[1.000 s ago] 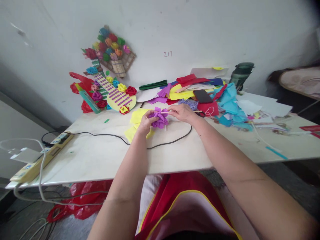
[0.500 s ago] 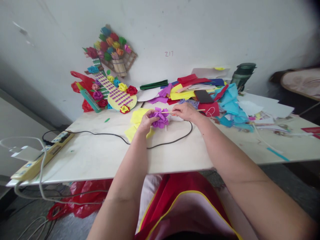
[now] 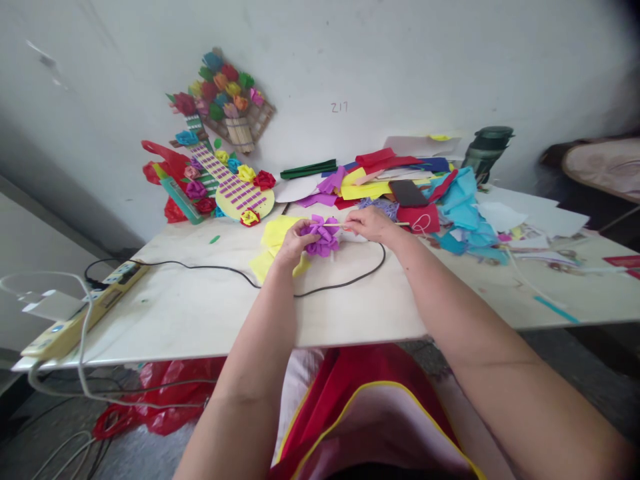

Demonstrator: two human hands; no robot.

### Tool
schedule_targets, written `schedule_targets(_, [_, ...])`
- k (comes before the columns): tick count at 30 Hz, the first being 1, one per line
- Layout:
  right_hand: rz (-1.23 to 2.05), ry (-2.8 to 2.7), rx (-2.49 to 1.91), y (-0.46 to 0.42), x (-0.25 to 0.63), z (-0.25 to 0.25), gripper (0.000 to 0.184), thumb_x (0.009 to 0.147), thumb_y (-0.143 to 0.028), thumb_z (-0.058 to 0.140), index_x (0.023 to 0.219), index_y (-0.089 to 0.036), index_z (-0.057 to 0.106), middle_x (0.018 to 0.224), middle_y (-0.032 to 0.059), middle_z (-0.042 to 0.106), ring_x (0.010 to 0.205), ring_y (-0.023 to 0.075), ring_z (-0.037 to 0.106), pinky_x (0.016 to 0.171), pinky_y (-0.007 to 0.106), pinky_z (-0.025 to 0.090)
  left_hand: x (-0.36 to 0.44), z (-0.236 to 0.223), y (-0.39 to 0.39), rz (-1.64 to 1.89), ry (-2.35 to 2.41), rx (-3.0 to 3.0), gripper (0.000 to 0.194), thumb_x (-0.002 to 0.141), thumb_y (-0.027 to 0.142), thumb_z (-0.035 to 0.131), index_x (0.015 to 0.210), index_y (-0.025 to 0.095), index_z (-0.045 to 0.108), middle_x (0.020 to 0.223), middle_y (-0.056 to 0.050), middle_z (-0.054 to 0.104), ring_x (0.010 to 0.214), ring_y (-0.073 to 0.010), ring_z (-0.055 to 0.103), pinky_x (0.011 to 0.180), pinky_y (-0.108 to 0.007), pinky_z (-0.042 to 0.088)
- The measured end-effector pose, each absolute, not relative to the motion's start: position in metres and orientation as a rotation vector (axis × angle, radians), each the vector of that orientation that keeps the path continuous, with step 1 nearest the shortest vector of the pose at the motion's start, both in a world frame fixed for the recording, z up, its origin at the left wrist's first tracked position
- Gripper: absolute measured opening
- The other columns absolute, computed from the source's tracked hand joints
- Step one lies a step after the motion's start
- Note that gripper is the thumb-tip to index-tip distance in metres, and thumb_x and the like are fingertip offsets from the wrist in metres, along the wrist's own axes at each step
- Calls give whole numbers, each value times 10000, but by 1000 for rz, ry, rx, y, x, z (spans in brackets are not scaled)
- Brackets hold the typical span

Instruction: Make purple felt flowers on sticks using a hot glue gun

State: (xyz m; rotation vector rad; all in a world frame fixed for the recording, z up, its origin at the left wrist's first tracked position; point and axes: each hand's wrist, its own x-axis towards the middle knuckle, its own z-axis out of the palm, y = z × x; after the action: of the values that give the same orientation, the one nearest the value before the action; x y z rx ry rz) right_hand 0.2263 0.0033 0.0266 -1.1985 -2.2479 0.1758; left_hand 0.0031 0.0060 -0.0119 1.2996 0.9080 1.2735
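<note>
Head view, wall: a pale wall (image 3: pixel 410 73) fills the back, with "217" written on it.
Table: the whitish table (image 3: pixel 200 327) spans the middle.
Red cloth: yellow-edged, the red cloth (image 3: pixel 360 367) covers the person's lap.
Paper heap: coloured sheets lie at the back, among them yellow, purple and red, with crumpled blue paper (image 3: pixel 460 203) at the right.
Wall piece: a bunch of many-coloured paper flowers (image 3: pixel 225 87) sits on a woven backing against the wall.
Guitar shape: the striped yellow guitar shape (image 3: pixel 240 193) leans at the back left, ringed by small paper flowers; a green glue bottle (image 3: pixel 181 200) tilts beside it.
Power strip: the power strip (image 3: pixel 107 300) lies along the left edge, plugs in it; a black cable (image 3: pixel 350 287) curves from it toward the hands.
Yellow paper: flat yellow paper (image 3: pixel 275 232) lies under and beside the left hand.
Left hand: the fingers of the left hand (image 3: pixel 296 241) pinch the left side of the purple flower.
Right hand: the right hand (image 3: pixel 369 225) grips the thin stick, fingers closed.
Purple flower: the ruffled purple flower (image 3: pixel 325 241) is between the hands, near the yellow paper.
Phone: a dark phone (image 3: pixel 409 193) rests on the heap.
Thin stick: roughly level, the thin stick (image 3: pixel 335 225) reaches across the flower's upper part.
</note>
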Motion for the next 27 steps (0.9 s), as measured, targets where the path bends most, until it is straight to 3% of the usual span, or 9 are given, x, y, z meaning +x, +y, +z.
schedule_targets(10, [143,-2291,-1231,4,221,24,243,866,-309,536,715,-170,665,612,16,614,632,140,503,627,259,309,3,-15,9,1254,896,1305,405,471,179,783,855,161,655,716,19,651,626,-105,584,586,-218,444])
schedule_targets(27, [379,-2259,-1139,9,222,18,257,852,-328,505,638,-188,531,588,-3,577,588,121,473,619,248,325,3,-13,7,1290,868,1281,383,476,187,781,830,164,637,694,30,639,599,-93,564,569,-212,429])
